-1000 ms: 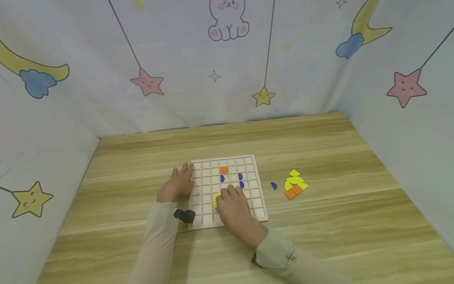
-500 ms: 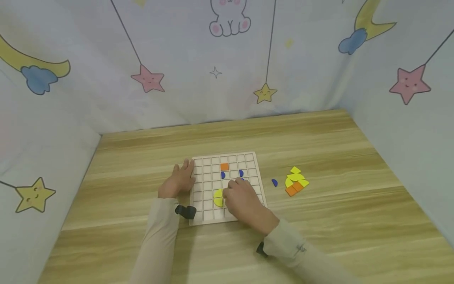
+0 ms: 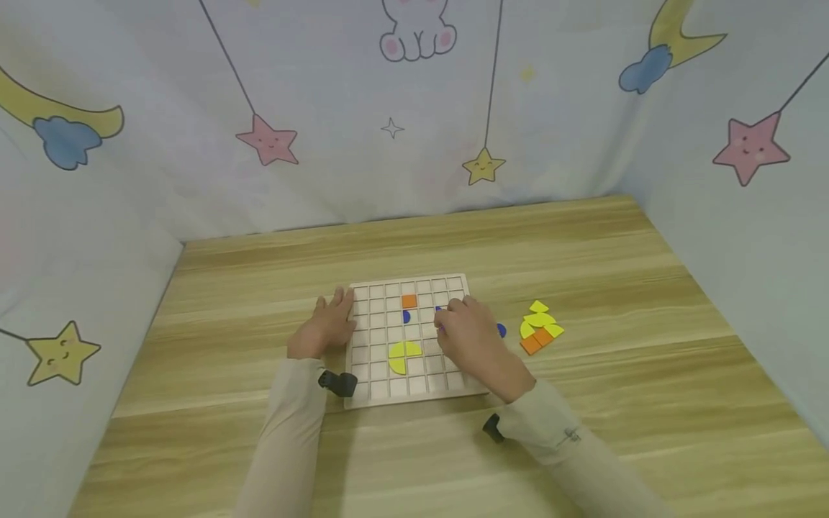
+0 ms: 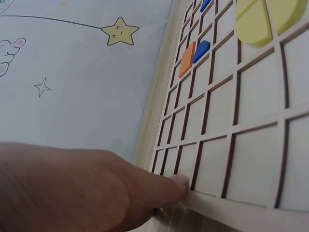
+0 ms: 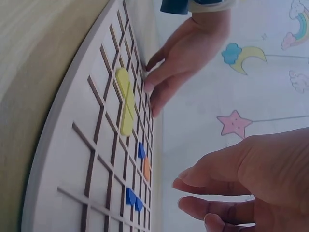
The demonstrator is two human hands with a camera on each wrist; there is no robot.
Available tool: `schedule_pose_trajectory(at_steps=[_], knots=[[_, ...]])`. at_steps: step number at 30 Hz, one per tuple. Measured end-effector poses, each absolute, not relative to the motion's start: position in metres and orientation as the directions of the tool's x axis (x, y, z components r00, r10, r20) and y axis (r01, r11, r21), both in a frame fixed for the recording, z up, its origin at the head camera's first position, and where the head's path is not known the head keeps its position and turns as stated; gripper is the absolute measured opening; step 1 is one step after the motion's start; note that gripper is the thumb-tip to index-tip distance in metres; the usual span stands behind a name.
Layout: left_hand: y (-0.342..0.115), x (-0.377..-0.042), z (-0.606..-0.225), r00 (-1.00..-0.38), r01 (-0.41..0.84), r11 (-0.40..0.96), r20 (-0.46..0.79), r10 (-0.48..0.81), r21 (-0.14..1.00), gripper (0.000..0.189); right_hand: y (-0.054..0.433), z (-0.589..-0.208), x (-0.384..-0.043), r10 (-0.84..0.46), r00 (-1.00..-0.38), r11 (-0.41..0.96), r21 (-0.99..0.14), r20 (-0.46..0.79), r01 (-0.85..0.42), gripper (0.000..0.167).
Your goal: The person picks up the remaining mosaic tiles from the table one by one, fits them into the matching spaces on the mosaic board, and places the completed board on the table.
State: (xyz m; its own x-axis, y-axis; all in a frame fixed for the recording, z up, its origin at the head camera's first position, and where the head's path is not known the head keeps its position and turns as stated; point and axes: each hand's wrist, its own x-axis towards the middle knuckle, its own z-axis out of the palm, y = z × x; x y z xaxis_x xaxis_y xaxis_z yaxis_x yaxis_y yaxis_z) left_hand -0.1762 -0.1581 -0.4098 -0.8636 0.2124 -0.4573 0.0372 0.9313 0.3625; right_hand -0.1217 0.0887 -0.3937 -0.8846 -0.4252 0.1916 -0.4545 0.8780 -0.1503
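A pale wooden grid board (image 3: 378, 394) lies on the table. My left hand (image 3: 332, 321) rests at its left side, the thumb (image 4: 179, 182) on the rim in the left wrist view. My right hand (image 3: 471, 334) hovers over the board's right part. In the right wrist view its thumb (image 5: 207, 169) and fingers are apart with nothing between them. Three yellow quarter-circle pieces (image 3: 397, 350) sit together in cells. Farther back are an orange square (image 3: 409, 301) and a blue half-circle (image 3: 406, 316). Two more blue pieces (image 5: 130, 196) are partly covered by my right hand in the head view.
Right of the board lies a loose blue half-circle (image 3: 501, 330). Beyond it is a cluster of several yellow pieces (image 3: 540, 319) and orange squares (image 3: 531, 344). A printed cloth wall (image 3: 337, 194) closes off the back and sides of the wooden table (image 3: 259, 266).
My right hand has moved right and away from the yellow pieces, uncovering three of them. It now covers the blue pieces on the right. My left hand has stayed at the board's left edge.
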Motion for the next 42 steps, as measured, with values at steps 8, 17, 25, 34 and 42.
schedule_pose_trajectory(at_steps=[8,17,25,34,42], knots=[[-0.159,-0.177,-0.410,-0.865,0.014,0.934,-0.464,0.191,0.358,0.063,0.108,-0.397,-0.125,-0.368,-0.927,0.914,-0.151,0.074,-0.376,0.013],[-0.157,-0.176,-0.410,-0.861,0.027,0.927,-0.462,0.212,0.375,0.063,0.145,-0.406,-0.141,-0.240,-0.970,0.959,-0.146,0.044,-0.244,0.016],[-0.159,-0.176,-0.413,-0.868,0.036,0.930,-0.451,0.211,0.366,0.063,0.177,-0.420,-0.150,-0.138,-0.990,0.967,-0.211,0.031,-0.141,0.023],[-0.159,-0.175,-0.414,-0.869,0.035,0.927,-0.447,0.213,0.374,0.063,0.206,-0.429,-0.149,0.020,-0.996,0.963,-0.268,0.092,-0.005,0.034],[-0.160,-0.177,-0.414,-0.873,0.031,0.929,-0.443,0.204,0.368,0.063,0.219,-0.424,-0.150,0.153,-0.985,0.965,-0.206,-0.075,0.165,0.058]])
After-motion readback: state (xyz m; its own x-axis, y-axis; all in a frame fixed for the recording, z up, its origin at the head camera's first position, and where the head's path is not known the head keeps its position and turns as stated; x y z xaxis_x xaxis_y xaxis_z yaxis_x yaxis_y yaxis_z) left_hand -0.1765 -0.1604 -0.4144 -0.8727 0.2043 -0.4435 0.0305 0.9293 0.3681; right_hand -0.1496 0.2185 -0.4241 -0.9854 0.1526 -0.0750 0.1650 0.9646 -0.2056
